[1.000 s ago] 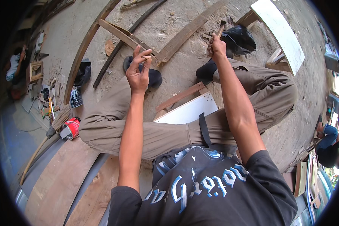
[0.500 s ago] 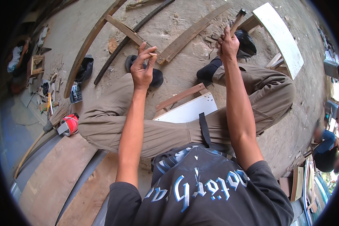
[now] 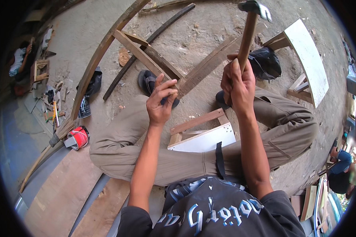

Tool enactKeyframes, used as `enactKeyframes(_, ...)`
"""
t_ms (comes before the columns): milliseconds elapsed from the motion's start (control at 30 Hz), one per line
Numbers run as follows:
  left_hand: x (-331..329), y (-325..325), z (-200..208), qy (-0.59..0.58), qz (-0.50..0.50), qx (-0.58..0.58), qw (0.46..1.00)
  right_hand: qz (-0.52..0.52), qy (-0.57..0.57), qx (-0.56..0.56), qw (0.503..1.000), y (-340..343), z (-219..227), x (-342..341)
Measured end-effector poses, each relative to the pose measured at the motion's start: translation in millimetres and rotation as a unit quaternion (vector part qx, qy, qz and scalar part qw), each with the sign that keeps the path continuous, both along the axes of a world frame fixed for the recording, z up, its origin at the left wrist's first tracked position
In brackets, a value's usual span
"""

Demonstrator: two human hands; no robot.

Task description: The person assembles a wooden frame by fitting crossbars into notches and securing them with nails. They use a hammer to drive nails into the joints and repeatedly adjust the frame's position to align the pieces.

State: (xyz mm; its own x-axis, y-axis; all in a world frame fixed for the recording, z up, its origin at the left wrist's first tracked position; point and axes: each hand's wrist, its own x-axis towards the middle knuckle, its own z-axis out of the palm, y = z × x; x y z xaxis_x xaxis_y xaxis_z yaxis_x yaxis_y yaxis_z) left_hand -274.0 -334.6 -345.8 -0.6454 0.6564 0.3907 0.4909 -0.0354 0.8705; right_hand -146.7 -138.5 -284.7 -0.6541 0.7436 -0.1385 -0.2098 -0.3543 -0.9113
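Note:
A hammer (image 3: 247, 39) with a wooden handle is in my right hand (image 3: 240, 85), its fingers wrapped round the lower handle and the dark metal head raised at the top. My left hand (image 3: 161, 102) is held in a pinch, thumb against fingertips; whatever is between them is too small to make out. Just beyond its fingers lies the corner of a wooden frame (image 3: 142, 54), where a short board meets a long plank (image 3: 209, 59). Between my legs rests a small wooden piece with a white panel (image 3: 205, 138).
A white-topped wooden piece (image 3: 306, 59) stands at the right beside a black plastic bag (image 3: 266, 63). To the left are a red can (image 3: 80, 137), a broom (image 3: 55, 138) and wood scraps. Wide boards (image 3: 61, 193) lie at lower left. Other people are at both edges.
My right hand has brought the hammer nearer, turning its head upright. The left hand has shifted slightly right and lower in view, still pinched. The whole view has shifted a little.

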Motion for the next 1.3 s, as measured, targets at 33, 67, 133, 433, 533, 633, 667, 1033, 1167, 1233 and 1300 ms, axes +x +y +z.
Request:
enactKeyframes(33, 1, -2, -1, -0.001, 0.003, -0.009, 1.000, 0.023, -0.014, -0.006, 1.000, -1, 2, -2)
enactKeyframes(67, 1, -4, -3, -0.010, 0.003, -0.008, 1.000, 0.046, -0.029, -0.013, 0.998, -2, 3, -3)
enactKeyframes(133, 0, -4, -4, -0.014, -0.003, -0.010, 1.000, 0.078, -0.048, -0.011, 0.996, -4, 2, -8)
enactKeyframes(433, 1, -8, -9, -0.005, -0.009, -0.011, 1.000, 0.101, -0.086, -0.030, 0.991, -15, 8, -21)
enactKeyframes(533, 1, -7, -8, 0.002, -0.007, -0.011, 1.000, 0.115, -0.089, -0.039, 0.989, -19, 12, -22)
enactKeyframes(633, 0, -5, -7, 0.007, -0.008, -0.007, 1.000, 0.137, -0.099, -0.032, 0.985, -25, 22, -17)
enactKeyframes(667, 0, -4, -7, 0.009, -0.007, -0.006, 1.000, 0.144, -0.106, -0.025, 0.984, -28, 27, -14)
enactKeyframes(1033, 2, -2, -15, -0.025, -0.009, 0.055, 0.998, 0.279, -0.318, 0.227, 0.877, -61, 82, 73)
enactKeyframes(1167, 3, 1, -16, 0.005, 0.019, 0.071, 0.997, 0.323, -0.333, 0.289, 0.837, -63, 86, 85)
enactKeyframes(1233, 5, 1, -16, -0.010, 0.012, 0.081, 0.997, 0.314, -0.326, 0.280, 0.847, -68, 82, 88)
enactKeyframes(1300, 4, 2, -15, -0.017, 0.012, 0.085, 0.996, 0.310, -0.328, 0.267, 0.851, -71, 78, 92)
